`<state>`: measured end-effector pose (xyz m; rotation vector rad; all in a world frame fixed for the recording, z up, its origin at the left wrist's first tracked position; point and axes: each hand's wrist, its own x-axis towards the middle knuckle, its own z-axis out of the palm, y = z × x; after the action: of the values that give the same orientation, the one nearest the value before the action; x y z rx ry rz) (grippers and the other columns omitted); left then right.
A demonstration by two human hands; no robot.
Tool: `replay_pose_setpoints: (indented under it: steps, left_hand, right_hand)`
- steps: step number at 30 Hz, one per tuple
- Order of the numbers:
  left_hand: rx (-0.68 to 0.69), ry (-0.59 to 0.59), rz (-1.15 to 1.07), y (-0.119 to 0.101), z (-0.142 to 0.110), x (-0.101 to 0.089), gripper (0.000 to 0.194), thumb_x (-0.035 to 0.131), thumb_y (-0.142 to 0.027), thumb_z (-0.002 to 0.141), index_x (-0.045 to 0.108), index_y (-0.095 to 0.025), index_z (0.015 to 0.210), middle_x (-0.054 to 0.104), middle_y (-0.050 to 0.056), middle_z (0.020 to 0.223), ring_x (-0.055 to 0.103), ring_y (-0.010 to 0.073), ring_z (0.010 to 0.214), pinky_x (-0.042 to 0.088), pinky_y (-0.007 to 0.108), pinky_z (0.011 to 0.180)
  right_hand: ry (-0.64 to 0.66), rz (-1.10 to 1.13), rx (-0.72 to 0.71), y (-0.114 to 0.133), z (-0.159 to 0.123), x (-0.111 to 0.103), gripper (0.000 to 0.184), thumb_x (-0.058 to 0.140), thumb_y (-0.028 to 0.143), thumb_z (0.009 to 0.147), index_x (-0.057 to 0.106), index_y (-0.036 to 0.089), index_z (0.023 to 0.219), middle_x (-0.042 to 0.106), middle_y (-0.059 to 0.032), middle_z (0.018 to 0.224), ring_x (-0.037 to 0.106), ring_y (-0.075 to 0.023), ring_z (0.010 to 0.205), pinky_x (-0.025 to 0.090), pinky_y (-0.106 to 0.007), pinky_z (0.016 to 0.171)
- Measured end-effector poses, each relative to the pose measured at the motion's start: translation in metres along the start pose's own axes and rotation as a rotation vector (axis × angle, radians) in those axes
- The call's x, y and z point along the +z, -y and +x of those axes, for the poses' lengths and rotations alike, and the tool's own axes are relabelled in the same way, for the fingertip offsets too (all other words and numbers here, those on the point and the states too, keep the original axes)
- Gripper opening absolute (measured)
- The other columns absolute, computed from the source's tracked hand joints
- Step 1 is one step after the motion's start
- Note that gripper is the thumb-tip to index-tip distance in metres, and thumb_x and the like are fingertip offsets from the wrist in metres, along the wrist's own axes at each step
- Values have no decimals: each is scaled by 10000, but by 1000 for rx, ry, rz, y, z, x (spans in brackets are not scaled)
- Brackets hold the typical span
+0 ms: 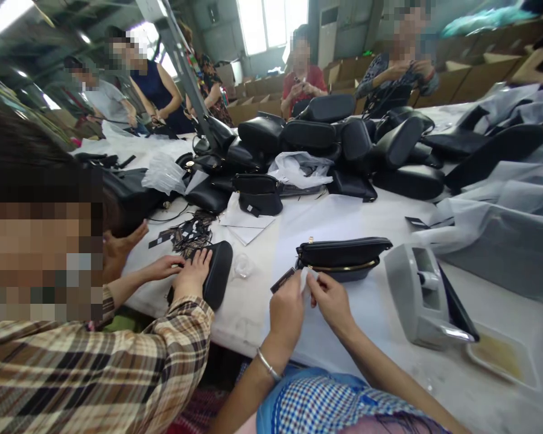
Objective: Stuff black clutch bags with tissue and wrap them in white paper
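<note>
A black zip bag (pixel 344 248) with a gold zipper stands on the table just beyond my hands. My left hand (pixel 288 306) is closed, its fingertips pinching a small piece of white tissue (pixel 304 281). Opposite it, my right hand (pixel 331 299) is closed on the tissue's other side, thumb and fingers pressed together. A dark hang tag (pixel 282 280) juts out beside my left fingers, at the bag's left end; whether it is attached to the bag I cannot tell. My fingers partly hide the bag's lower left corner.
To my left, a co-worker's hands (pixel 192 274) rest on another black bag (pixel 219 274). Loose tags (pixel 192 232) lie beyond it. A grey tape dispenser (pixel 409 295) and a shallow tray (pixel 502 355) sit at right. Black bags (pixel 310 134) pile up at the back, with people behind.
</note>
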<state>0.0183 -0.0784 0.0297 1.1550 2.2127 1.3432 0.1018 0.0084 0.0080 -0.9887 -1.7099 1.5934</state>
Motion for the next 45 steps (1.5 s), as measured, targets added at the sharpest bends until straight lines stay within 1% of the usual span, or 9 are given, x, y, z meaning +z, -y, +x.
replay_pose_setpoints:
  steps: [7, 14, 20, 25, 29, 34, 37, 40, 45]
  left_hand:
    - [106, -35, 438, 2, -13, 27, 544, 334, -22, 906, 392, -72, 1444, 454, 237, 1463, 462, 296, 1350, 426, 458, 1093]
    - [134, -81, 470, 11, -13, 40, 653, 275, 26, 868, 287, -123, 1503, 348, 177, 1546, 289, 268, 1446, 367, 459, 1147]
    - [70, 107, 6, 2, -8, 10, 634, 495, -104, 855, 370, -135, 1476, 409, 175, 1514, 394, 290, 1396, 333, 471, 1153]
    - [-355, 264, -634, -4, -1, -20, 477, 534, -520, 901, 641, -171, 1208, 726, 88, 1029, 667, 195, 857, 525, 287, 725]
    - [-439, 359, -790, 1, -3, -14, 420, 659, -518, 824, 686, -124, 967, 698, 44, 796, 603, 137, 697, 452, 234, 654]
    - [-446, 154, -849, 2, -12, 14, 400, 766, -436, 742, 638, -133, 970, 680, 44, 856, 604, 140, 743, 463, 249, 709]
    - [-451, 131, -865, 7, -7, 30, 432, 792, -484, 688, 599, -143, 870, 623, 13, 743, 566, 118, 640, 464, 237, 615]
    - [-479, 158, -826, 7, -5, 28, 483, 788, -520, 670, 574, -150, 894, 604, 11, 783, 574, 125, 613, 523, 278, 581]
    - [-475, 181, -678, 8, -6, 8, 419, 740, -489, 740, 603, -150, 945, 548, -22, 747, 533, 103, 641, 510, 216, 548]
  right_hand:
    - [-96, -41, -89, -1, -2, 7, 374, 546, 523, 859, 620, 191, 703, 626, -25, 679, 540, -188, 644, 429, -283, 617]
    - [7, -78, -172, 4, -7, -1, 402, 502, 544, 912, 637, 196, 762, 643, -44, 738, 553, -208, 704, 425, -292, 662]
    - [1, -67, -155, 3, -2, -8, 430, 523, 549, 906, 579, 218, 638, 594, -13, 616, 560, -187, 600, 425, -289, 622]
    - [30, -26, -86, 3, -2, -13, 466, 540, 536, 908, 558, 215, 571, 554, 0, 530, 543, -167, 554, 419, -278, 609]
    - [16, 4, -27, 4, -2, -10, 432, 570, 565, 876, 609, 210, 633, 539, 8, 540, 499, -153, 500, 399, -275, 531]
    - [23, -30, 23, 0, 0, -16, 485, 597, 652, 800, 656, 199, 636, 512, -1, 507, 462, -156, 474, 355, -278, 456]
    - [63, -174, 45, -7, 7, -32, 527, 567, 693, 788, 671, 208, 611, 513, -14, 464, 494, -177, 471, 372, -288, 457]
    - [25, -342, -35, -1, 4, -66, 483, 556, 664, 806, 755, 230, 882, 649, -31, 589, 615, -220, 577, 466, -307, 552]
    - [-598, -733, -258, 19, -30, -161, 430, 505, 520, 899, 661, 253, 1199, 680, -73, 1180, 628, -271, 1079, 455, -402, 979]
